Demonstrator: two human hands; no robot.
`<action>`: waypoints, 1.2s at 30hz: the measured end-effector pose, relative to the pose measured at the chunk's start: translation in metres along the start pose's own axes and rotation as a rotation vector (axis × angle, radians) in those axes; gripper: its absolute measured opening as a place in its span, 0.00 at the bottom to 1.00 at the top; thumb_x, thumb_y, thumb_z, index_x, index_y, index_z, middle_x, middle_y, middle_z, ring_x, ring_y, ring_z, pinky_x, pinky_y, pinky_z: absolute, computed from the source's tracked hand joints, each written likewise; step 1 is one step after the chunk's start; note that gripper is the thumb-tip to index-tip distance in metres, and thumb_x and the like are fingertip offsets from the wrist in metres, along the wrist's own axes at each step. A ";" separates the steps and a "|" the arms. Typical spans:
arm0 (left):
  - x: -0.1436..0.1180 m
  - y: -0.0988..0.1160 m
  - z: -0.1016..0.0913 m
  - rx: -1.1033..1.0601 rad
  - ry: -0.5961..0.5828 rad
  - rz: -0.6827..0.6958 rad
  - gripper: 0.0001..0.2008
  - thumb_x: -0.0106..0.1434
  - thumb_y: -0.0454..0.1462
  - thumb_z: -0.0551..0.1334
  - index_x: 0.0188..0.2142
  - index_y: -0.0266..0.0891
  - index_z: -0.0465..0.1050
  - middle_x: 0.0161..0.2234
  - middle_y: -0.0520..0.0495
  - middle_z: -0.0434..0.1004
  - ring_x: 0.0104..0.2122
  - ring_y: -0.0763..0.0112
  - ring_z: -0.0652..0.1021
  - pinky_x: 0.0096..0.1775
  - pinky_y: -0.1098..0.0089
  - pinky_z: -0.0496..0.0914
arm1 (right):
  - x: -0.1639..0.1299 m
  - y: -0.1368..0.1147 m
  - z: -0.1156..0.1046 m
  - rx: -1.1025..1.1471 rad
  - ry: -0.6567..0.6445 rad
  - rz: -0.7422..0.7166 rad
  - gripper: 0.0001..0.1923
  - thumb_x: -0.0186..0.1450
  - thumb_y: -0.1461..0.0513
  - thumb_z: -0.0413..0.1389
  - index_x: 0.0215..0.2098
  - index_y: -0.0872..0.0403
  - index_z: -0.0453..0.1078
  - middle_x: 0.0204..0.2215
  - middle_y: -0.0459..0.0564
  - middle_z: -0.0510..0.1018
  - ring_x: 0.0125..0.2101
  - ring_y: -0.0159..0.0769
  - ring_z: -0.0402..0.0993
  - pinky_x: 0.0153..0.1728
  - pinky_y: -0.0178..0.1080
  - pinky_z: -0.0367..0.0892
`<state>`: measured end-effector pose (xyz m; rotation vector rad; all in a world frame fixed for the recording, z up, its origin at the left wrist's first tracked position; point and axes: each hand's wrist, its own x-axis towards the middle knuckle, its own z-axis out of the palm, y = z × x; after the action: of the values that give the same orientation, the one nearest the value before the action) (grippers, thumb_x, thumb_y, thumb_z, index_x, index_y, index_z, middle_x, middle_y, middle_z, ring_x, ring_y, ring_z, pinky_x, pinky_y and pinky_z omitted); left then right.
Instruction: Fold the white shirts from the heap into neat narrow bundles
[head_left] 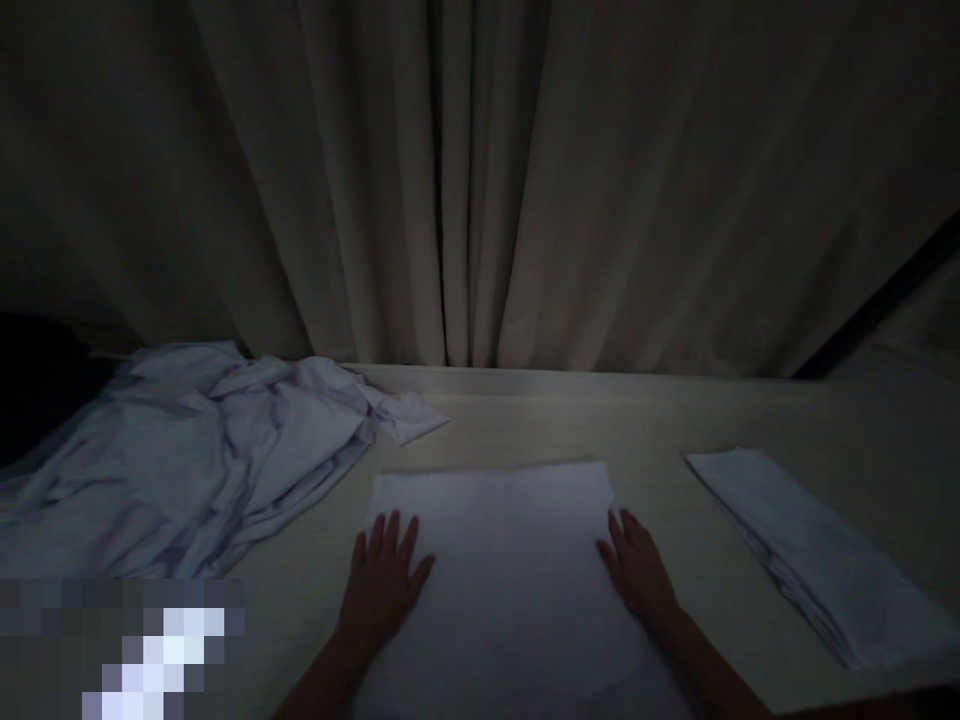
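Left hand [384, 580], right hand [637, 570]: open, flat on folded cloth [502, 560] side edges. Bare bench [652, 420] beyond far edge.

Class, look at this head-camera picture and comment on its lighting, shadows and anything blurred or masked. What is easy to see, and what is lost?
Head view: very dim; the curtain fades into shadow, darkest at far left. The flat white cloth under the left hand and right hand reads best; the crumpled pile keeps its folds. A pixelated patch masks the lower left corner.
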<state>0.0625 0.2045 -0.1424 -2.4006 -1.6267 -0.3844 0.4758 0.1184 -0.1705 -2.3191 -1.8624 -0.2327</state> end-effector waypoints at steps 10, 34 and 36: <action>-0.101 0.063 -0.017 -0.020 0.117 0.159 0.32 0.61 0.50 0.52 0.63 0.47 0.49 0.61 0.38 0.60 0.59 0.45 0.63 0.55 0.44 0.56 | -0.031 -0.024 -0.054 0.067 -0.036 0.270 0.33 0.64 0.46 0.41 0.55 0.62 0.60 0.45 0.66 0.73 0.43 0.53 0.72 0.38 0.48 0.67; -0.063 0.169 -0.028 -1.077 -0.248 -0.411 0.34 0.64 0.50 0.44 0.63 0.30 0.47 0.66 0.39 0.46 0.64 0.61 0.50 0.63 0.56 0.50 | -0.056 0.026 -0.054 0.867 -0.478 0.410 0.28 0.58 0.47 0.48 0.48 0.59 0.60 0.43 0.60 0.76 0.41 0.44 0.75 0.41 0.41 0.67; -0.023 0.171 -0.046 -1.218 -0.233 -0.451 0.34 0.63 0.51 0.44 0.63 0.34 0.45 0.66 0.43 0.45 0.65 0.66 0.50 0.64 0.59 0.47 | -0.044 0.030 -0.051 0.857 -0.457 0.440 0.31 0.58 0.45 0.47 0.51 0.60 0.58 0.45 0.62 0.75 0.42 0.44 0.74 0.42 0.41 0.66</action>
<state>0.2093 0.1072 -0.1122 -2.7979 -2.5278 -1.6227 0.4943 0.0592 -0.1310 -2.1142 -1.1411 1.0063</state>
